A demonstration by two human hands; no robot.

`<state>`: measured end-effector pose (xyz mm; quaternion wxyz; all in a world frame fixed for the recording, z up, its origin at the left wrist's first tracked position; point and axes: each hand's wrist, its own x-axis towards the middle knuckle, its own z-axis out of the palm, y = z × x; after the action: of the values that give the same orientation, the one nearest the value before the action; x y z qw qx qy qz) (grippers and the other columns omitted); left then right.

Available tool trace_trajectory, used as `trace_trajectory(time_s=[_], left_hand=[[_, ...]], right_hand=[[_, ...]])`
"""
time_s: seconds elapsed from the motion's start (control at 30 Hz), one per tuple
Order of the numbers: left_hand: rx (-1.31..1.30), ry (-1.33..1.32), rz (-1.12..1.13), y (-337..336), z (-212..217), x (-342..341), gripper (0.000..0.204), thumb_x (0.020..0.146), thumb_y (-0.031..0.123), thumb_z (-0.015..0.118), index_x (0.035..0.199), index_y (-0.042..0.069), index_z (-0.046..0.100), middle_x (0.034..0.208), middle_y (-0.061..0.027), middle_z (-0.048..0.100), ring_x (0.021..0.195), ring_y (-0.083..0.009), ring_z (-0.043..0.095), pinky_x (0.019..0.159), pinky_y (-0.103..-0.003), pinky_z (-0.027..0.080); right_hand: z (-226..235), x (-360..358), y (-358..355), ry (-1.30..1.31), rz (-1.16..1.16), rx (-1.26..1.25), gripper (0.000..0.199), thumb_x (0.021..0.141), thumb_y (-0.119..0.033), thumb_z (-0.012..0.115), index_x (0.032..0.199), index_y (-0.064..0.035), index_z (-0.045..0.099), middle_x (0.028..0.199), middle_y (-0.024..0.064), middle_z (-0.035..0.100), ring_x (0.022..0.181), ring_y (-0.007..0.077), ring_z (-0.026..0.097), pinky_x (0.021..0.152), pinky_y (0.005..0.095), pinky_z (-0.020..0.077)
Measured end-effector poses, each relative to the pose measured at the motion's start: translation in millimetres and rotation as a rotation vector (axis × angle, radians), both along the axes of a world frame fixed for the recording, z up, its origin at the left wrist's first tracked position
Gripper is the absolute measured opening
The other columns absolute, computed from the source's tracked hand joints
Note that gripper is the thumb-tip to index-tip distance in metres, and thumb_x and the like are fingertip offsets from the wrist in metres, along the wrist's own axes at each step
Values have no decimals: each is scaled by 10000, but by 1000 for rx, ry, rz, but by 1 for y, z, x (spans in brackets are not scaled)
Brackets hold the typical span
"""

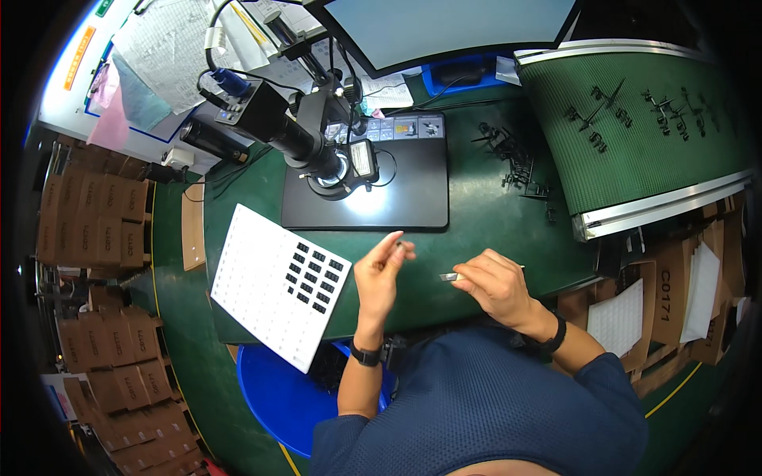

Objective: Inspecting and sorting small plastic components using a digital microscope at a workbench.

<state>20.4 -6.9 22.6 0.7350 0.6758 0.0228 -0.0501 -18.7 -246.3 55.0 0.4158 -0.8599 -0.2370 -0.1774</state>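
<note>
My left hand is raised over the near edge of the green table, thumb and forefinger pinched on a small dark part, too small to make out fully. To its right, my right hand is closed around a slim knife, whose short flat metal blade points left toward the other hand. A gap separates the blade from the pinched part. Left of my hands lies a white tray, tilted and overhanging the table edge, with several small black parts in rows on its right side.
A microscope stands on a black base plate, its ring light lit. Black moulded frames lie on the table; more sit on the green conveyor. A blue bin is below; a monitor stands behind.
</note>
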Motion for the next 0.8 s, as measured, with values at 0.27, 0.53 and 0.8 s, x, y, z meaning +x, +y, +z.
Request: trace_trajectory(time_s=[0.27, 0.53, 0.8], left_hand=[[680, -455, 441, 20, -16, 98, 238, 853, 86, 840, 1049, -43, 802, 929, -175, 797, 765, -184, 725, 757, -302, 546], [691, -289, 431, 37, -38, 116, 281, 805, 124, 875, 1012, -54, 808, 894, -228, 785, 788, -265, 743, 799, -360, 558], [779, -357, 463, 49, -55, 120, 326, 754, 195, 930, 820, -67, 748, 824, -243, 719, 763, -339, 689, 711, -434, 510]], right_hand=[[-20, -3, -11, 87, -59, -38, 183, 865, -119, 810, 997, -11, 742, 836, 68, 684, 732, 241, 625, 639, 364, 517], [-22, -7, -20, 146, -148, 9, 164, 878, -111, 802, 995, -11, 744, 835, 73, 693, 759, 248, 648, 672, 368, 531], [-28, -4, -23, 119, -148, 5, 163, 890, -154, 794, 988, -29, 757, 859, 79, 710, 792, 265, 668, 696, 381, 546]])
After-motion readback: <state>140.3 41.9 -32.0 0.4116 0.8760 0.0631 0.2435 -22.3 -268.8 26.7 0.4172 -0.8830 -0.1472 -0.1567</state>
